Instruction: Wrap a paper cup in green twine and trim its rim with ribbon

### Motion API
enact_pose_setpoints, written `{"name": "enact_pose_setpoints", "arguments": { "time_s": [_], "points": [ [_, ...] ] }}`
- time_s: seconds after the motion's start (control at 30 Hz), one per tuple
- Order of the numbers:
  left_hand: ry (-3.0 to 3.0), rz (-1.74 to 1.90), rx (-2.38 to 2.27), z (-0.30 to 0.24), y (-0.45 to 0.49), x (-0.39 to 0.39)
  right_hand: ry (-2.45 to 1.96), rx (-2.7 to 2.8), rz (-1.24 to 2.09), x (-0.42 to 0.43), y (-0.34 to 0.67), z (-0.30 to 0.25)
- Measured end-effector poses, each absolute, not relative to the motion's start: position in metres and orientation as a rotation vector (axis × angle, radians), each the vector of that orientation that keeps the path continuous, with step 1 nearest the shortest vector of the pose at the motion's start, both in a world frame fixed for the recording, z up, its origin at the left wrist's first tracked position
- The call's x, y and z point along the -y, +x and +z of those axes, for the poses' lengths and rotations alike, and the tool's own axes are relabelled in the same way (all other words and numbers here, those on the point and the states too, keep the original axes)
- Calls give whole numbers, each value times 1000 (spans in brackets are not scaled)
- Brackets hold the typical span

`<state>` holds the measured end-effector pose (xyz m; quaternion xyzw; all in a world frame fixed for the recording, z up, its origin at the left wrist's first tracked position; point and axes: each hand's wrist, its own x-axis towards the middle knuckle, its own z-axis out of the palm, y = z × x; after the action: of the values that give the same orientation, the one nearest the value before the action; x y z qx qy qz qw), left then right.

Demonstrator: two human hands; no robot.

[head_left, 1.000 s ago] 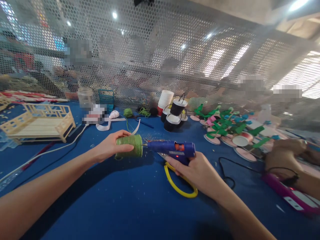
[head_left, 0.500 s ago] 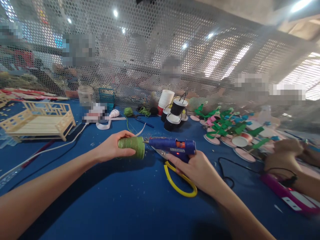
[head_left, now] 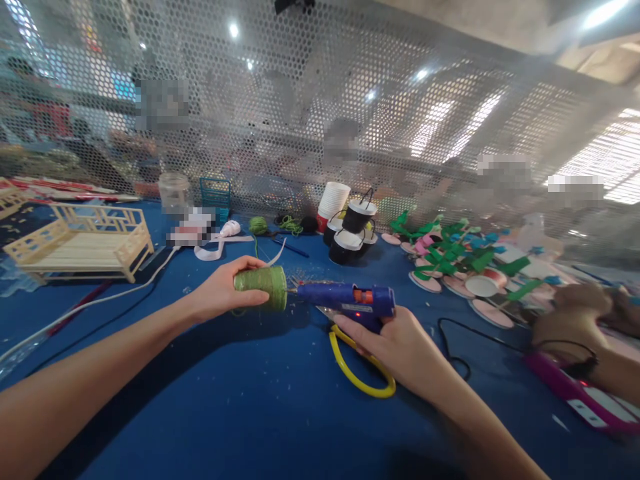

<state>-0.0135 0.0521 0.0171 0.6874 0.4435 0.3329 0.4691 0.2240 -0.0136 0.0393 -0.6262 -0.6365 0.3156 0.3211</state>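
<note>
My left hand (head_left: 223, 291) is closed around a cup wrapped in green yarn (head_left: 260, 289), held on its side with its wider end to the right. In my right hand (head_left: 387, 339) is a blue glue gun (head_left: 345, 298) with a small red light lit. Its nozzle points left and meets, or nearly meets, the rim of the cup. Beneath the gun lie scissors with yellow handles (head_left: 363, 373), their blades partly hidden. A green yarn strand runs from behind the cup toward a green yarn ball (head_left: 258, 225).
A small wooden-stick bed (head_left: 83, 243) stands at left. Behind are a white ribbon (head_left: 213, 252), paper cups (head_left: 334, 200) and black-and-white little buckets (head_left: 346, 245). Paper flowers on pink discs (head_left: 493, 313) crowd the right, near a co-worker's hand (head_left: 565, 310) and a purple power strip (head_left: 563, 380).
The yarn-wrapped cup has tilted and risen slightly in my left hand. The glue gun has shifted slightly down and right, its nozzle still at the rim.
</note>
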Motion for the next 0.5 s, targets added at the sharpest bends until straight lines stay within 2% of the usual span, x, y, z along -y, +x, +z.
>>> {"name": "enact_pose_setpoints", "arguments": {
  "time_s": [0.5],
  "points": [
    [1727, 765, -1034, 18, -10, -48, -1657, 1578, 849, 12, 223, 42]
  ]
}}
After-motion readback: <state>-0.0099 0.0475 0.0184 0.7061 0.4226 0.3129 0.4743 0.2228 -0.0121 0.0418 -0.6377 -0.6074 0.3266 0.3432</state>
